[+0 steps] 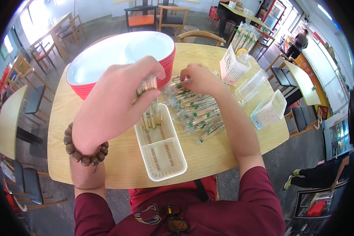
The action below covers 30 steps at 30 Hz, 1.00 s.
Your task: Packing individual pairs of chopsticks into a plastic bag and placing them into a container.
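Note:
My left hand (121, 94), with a wooden bead bracelet at the wrist, grips a bundle of plastic-wrapped chopsticks (150, 115). Their lower ends stand inside the far compartment of a white two-compartment plastic basket (180, 157); the near compartment holds nothing. To the right of the basket lies a spread pile of wrapped chopsticks (199, 110) with green marks. At the pile's far end is my right hand (202, 79), its thumb and fingers pinched on the ends of wrapped chopsticks. Part of that grip is hidden by the hand itself.
A stack of red bowls with white insides (91, 62) stands at the table's far left. On the right are a holder full of wrapped chopsticks (233, 69), stacked clear plastic cups (250, 87) and another white holder (270, 109). Chairs (171, 20) and several people surround the wooden table (121, 165).

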Each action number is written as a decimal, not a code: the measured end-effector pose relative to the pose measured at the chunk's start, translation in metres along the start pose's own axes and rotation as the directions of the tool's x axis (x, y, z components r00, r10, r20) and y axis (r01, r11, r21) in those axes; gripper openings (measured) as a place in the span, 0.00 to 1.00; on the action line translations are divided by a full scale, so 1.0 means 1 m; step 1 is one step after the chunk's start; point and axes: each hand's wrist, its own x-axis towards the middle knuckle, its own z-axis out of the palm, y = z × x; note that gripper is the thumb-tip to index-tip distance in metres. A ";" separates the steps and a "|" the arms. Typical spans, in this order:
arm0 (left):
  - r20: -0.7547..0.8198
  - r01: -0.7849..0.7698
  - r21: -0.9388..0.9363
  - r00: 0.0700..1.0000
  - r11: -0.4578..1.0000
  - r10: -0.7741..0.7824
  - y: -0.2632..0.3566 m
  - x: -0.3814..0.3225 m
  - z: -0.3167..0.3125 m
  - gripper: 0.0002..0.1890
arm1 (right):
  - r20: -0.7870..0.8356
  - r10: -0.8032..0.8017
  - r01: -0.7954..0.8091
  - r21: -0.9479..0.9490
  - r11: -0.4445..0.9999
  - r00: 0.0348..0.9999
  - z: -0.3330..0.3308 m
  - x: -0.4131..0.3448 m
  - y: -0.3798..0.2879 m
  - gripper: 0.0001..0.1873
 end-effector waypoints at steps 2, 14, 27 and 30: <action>0.007 0.007 0.013 1.000 1.000 -0.007 0.000 0.001 0.000 0.15 | 0.009 0.017 -0.017 0.009 1.000 1.000 -0.004 0.000 0.002 0.09; 0.034 0.018 0.034 0.999 0.999 -0.019 0.002 0.002 -0.003 0.12 | 0.139 0.024 -0.042 0.126 0.991 0.990 -0.038 -0.010 -0.012 0.10; 0.042 -0.007 0.072 0.999 0.997 0.004 -0.001 0.001 -0.004 0.10 | -0.584 -0.044 0.264 0.297 0.917 0.811 -0.092 -0.043 -0.044 0.12; 0.050 0.009 0.091 0.999 0.996 -0.014 -0.004 -0.003 -0.006 0.10 | -0.691 -0.001 0.578 0.604 0.548 0.723 -0.098 -0.053 -0.067 0.16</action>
